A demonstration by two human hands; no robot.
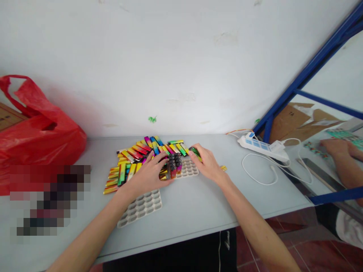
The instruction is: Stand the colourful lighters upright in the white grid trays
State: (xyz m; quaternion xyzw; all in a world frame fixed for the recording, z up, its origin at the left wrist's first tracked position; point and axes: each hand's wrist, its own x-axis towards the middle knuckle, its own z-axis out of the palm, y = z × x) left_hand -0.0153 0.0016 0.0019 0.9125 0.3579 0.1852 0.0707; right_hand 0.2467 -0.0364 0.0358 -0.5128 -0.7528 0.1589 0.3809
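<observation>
white wall (181, 56) rises behind a pale grey tabletop (198, 211), with a red plastic bag (51, 128) at the left and a white power strip (263, 146) at the right. between them we see a loose pile of metallic-coloured sticks (137, 147) (lighters or vapes, we cannot tell which), and just right of it a compact group of upright sticks (176, 162), black ends up, standing at the left part of the far pocketed tray (188, 168). nearer to us, the near pocketed tray (146, 206) lies partly under our left forearm.

our right hand (208, 162) has thumb and fingers closed on a green stick (195, 152), just above the far tray's right side. our left hand (150, 168) curves around the left side of the upright group, thumb low and fingers higher; we cannot tell whether those fingers press on anything.

we judge each stick to be light and stiff, with a glossy skin that could slide under dry fingertips, so a gentle pinch across the flat sides, near the middle, should serve better than a grip at the tip. black ends look like separate caps, and we would avoid twisting or pulling on them. standing close together, the upright sticks could lean or topple if knocked, so we would steady them low on their bodies.
</observation>
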